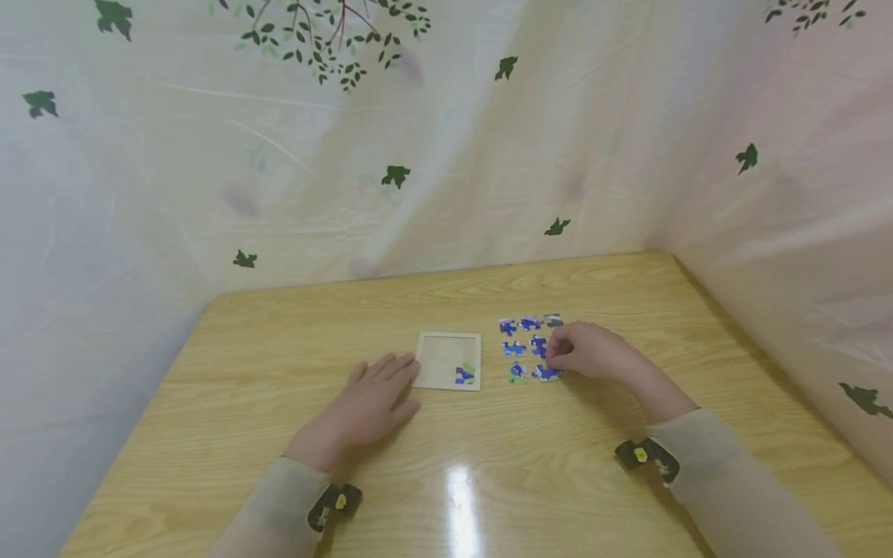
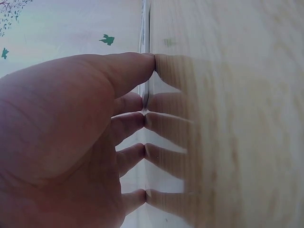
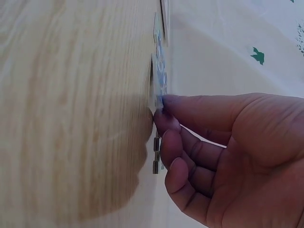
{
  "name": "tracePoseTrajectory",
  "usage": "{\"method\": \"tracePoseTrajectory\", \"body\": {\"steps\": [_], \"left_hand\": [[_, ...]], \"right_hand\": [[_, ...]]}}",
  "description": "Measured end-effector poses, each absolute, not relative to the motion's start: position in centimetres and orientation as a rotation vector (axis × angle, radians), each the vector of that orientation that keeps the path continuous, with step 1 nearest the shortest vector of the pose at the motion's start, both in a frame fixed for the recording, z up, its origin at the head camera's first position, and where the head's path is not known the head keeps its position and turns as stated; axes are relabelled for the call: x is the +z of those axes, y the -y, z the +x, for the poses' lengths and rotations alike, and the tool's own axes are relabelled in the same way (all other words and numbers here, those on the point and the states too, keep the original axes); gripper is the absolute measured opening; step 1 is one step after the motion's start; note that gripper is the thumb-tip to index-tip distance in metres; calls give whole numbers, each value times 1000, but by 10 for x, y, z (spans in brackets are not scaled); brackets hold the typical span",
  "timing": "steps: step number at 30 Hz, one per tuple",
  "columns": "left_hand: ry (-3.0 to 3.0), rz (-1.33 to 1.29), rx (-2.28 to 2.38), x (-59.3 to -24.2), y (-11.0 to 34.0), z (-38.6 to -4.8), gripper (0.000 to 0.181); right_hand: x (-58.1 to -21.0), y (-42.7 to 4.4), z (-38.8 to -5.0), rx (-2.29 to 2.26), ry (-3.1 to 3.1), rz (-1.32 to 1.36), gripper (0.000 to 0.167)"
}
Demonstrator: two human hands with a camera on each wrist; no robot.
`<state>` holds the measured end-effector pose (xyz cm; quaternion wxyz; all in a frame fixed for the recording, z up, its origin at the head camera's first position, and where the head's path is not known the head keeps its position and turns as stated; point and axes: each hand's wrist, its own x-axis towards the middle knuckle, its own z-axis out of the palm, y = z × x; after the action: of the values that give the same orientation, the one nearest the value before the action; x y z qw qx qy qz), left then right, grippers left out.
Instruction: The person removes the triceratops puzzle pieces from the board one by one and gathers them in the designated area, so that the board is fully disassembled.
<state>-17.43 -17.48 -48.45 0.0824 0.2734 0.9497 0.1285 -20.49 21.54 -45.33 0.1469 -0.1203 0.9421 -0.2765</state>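
Note:
A square wooden puzzle tray (image 1: 449,336) lies on the table, with one blue-and-green puzzle piece (image 1: 464,373) in its lower right corner. My left hand (image 1: 370,403) rests spread beside it, fingertips at the tray's left edge; the left wrist view shows straight fingers (image 2: 128,126) touching down. To the tray's right lie several loose jigsaw pieces (image 1: 514,349), mostly blue and purple. At their right side my right hand (image 1: 593,353) pinches the edge of a puzzle piece (image 3: 157,88) between thumb and forefinger, other fingers curled. The fingers partly hide that piece.
The wood-grain table (image 1: 279,349) meets a pale curtain (image 1: 453,194) printed with green leaves at the back, and curtain also hangs along the right side. Both forearms reach in from the front, with a small dark wrist camera (image 1: 335,504) on the left sleeve.

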Motion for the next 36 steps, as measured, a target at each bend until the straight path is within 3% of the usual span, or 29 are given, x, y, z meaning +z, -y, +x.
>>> {"method": "tracePoseTrajectory", "body": {"steps": [36], "left_hand": [[-2826,812,398,-479,175,-172,65]], "right_hand": [[-452,-216,-204,-757,-2705,-331,6]]}}
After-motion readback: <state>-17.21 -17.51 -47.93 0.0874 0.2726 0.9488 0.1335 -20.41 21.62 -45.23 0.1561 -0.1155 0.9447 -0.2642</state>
